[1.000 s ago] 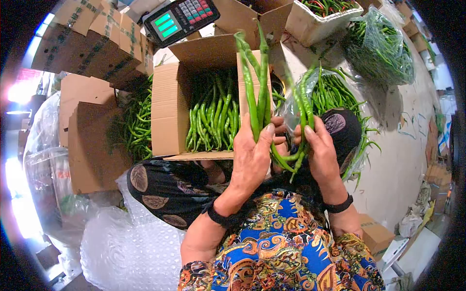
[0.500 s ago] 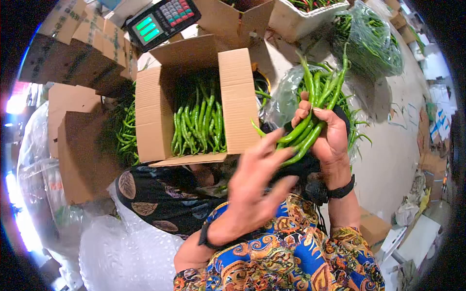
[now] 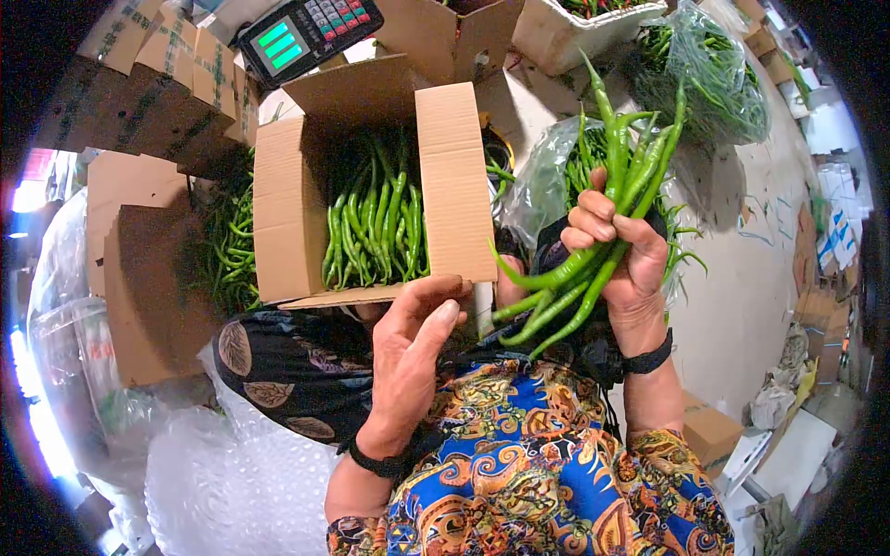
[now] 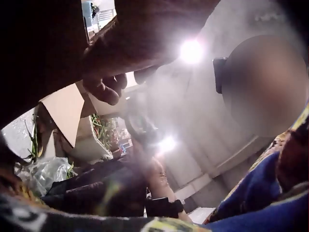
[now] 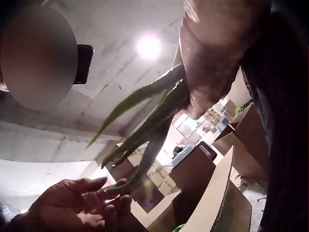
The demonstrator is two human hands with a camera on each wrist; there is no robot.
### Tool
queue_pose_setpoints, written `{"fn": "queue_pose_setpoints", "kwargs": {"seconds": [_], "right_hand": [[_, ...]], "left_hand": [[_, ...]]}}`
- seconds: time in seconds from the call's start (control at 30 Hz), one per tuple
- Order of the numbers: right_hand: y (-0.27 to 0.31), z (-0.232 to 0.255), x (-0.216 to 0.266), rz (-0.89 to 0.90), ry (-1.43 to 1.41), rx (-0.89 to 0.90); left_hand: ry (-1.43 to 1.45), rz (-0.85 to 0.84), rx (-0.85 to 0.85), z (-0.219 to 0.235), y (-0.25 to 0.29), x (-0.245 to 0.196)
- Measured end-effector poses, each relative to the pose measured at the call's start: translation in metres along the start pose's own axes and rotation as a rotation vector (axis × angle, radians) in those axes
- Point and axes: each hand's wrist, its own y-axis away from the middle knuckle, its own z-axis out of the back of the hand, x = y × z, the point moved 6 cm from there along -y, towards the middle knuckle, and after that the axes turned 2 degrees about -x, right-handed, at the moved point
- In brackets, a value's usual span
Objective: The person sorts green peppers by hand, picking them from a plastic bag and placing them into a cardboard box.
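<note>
In the head view my right hand [image 3: 623, 255] grips a bunch of long green chili peppers [image 3: 565, 287], fingers and thumb curled round its middle. Stem ends point up and away; the tips hang toward my lap. My left hand [image 3: 408, 347], holding nothing, is by the near edge of an open cardboard box [image 3: 454, 176], its fingers loosely bent. More green peppers [image 3: 375, 222] lie lined up inside that box. From the right wrist, the held peppers [image 5: 145, 130] slant down and the left hand [image 5: 79, 205] lies below, one tip overlapping its fingers.
Behind the box stands a scale display [image 3: 297, 42] with lit digits. A plastic bag of peppers [image 3: 709, 83] sits at the back right, beside a white foam box [image 3: 565, 37]. Loose peppers [image 3: 227, 246] lie left of the box. Bubble wrap [image 3: 232, 482] is at the lower left.
The peppers that the left hand held one second ago are now in the right hand with its own. My left hand has let go and moved left toward the box's near edge.
</note>
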Motion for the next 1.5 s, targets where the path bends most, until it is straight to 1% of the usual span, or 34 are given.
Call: {"fn": "queue_pose_setpoints", "kwargs": {"seconds": [0.07,0.13,0.23,0.27,0.33,0.37,0.4,0.47,0.5,0.53,0.6,0.67,0.7,0.73,0.77,0.8,0.83,0.87,0.93,0.97,1.0,1.07,1.13,1.17,1.2,1.23,1.27,1.33,1.37,1.4,1.47,1.5], "right_hand": [[0.002,-0.008,0.0,-0.047,-0.048,0.117],[0.003,-0.006,-0.002,-0.034,-0.068,0.107],[0.005,0.002,-0.007,-0.087,-0.052,0.105],[0.007,0.004,-0.008,-0.128,-0.002,0.118],[0.01,0.003,-0.013,-0.158,0.086,0.078],[0.011,0.003,-0.015,-0.222,0.087,0.109],[0.01,0.003,-0.02,-0.228,0.085,0.112],[0.007,0.008,-0.026,-0.142,0.139,0.038],[0.007,0.007,-0.032,-0.212,0.043,0.138],[0.008,0.004,-0.035,-0.228,0.032,0.148],[0.006,0.006,-0.041,-0.215,0.322,-0.017],[0.004,-0.002,-0.047,-0.193,0.4,0.057],[0.004,-0.003,-0.051,-0.189,0.427,0.096],[0.003,-0.006,-0.054,-0.179,0.456,0.133],[0.004,-0.01,-0.055,-0.185,0.453,0.137],[0.005,-0.018,-0.057,-0.221,0.451,0.096],[0.004,-0.021,-0.059,-0.256,0.449,0.054],[0.002,-0.021,-0.059,-0.261,0.447,0.055],[-0.005,-0.009,-0.059,-0.366,0.301,-0.052],[-0.009,-0.009,-0.057,-0.39,0.223,-0.041],[-0.013,-0.007,-0.056,-0.39,0.222,-0.046],[-0.018,-0.011,-0.057,-0.42,-0.049,0.052],[-0.023,-0.017,-0.055,-0.406,0.006,0.016],[-0.028,-0.015,-0.054,-0.391,0.006,0.004],[-0.032,-0.013,-0.053,-0.379,0.006,-0.008],[-0.035,-0.013,-0.054,-0.394,-0.027,0.024],[-0.038,-0.012,-0.056,-0.395,-0.027,0.021],[-0.042,-0.015,-0.06,-0.357,-0.065,0.066],[-0.043,-0.015,-0.061,-0.369,-0.074,0.066],[-0.042,-0.017,-0.063,-0.365,-0.073,0.056],[-0.042,-0.018,-0.064,-0.329,-0.015,0.03],[-0.044,-0.018,-0.064,-0.333,0.0,0.029]], "left_hand": [[0.008,0.009,0.003,-0.001,-0.001,0.001],[0.021,0.01,0.015,-0.004,-0.003,0.0],[-0.014,0.03,0.008,-0.006,-0.002,-0.004],[-0.008,0.023,0.012,-0.008,-0.004,-0.006],[-0.052,0.0,0.028,-0.011,-0.007,-0.014],[-0.05,-0.012,0.025,-0.014,-0.008,-0.022],[-0.051,-0.012,0.018,-0.015,-0.011,-0.023],[-0.187,-0.207,0.094,-0.024,-0.014,-0.037],[-0.26,-0.294,0.147,-0.031,-0.014,-0.045],[-0.506,-0.485,0.158,-0.038,-0.012,-0.05],[-0.812,-0.672,0.259,-0.054,-0.007,-0.046],[-0.98,-0.714,0.225,-0.062,-0.003,-0.042],[-0.979,-0.656,0.227,-0.06,-0.005,-0.036],[-0.985,-0.653,0.216,-0.055,-0.007,-0.034],[-0.804,-0.573,0.21,-0.049,-0.011,-0.031],[-0.622,-0.495,0.203,-0.043,-0.014,-0.031],[-0.528,-0.411,0.249,-0.039,-0.017,-0.031],[-0.529,-0.408,0.244,-0.032,-0.016,-0.037],[-0.308,-0.315,0.166,-0.012,-0.016,-0.058],[-0.434,-0.272,0.123,0.002,-0.017,-0.07],[-0.557,-0.229,0.083,0.018,-0.019,-0.08],[-0.509,-0.105,-0.041,0.047,-0.031,-0.083],[-0.488,-0.079,-0.083,0.062,-0.044,-0.093],[-0.584,-0.113,-0.076,0.068,-0.055,-0.094],[-0.681,-0.148,-0.071,0.074,-0.068,-0.091],[-0.776,-0.176,-0.027,0.077,-0.082,-0.081],[-0.774,-0.173,-0.026,0.077,-0.085,-0.07],[-0.988,-0.522,-0.049,0.061,-0.08,-0.075],[-0.903,-0.459,-0.025,0.058,-0.079,-0.071],[-0.898,-0.454,-0.016,0.049,-0.073,-0.076],[-0.613,-0.125,0.118,0.035,-0.067,-0.066],[-0.653,-0.192,0.19,0.024,-0.064,-0.064]]}}
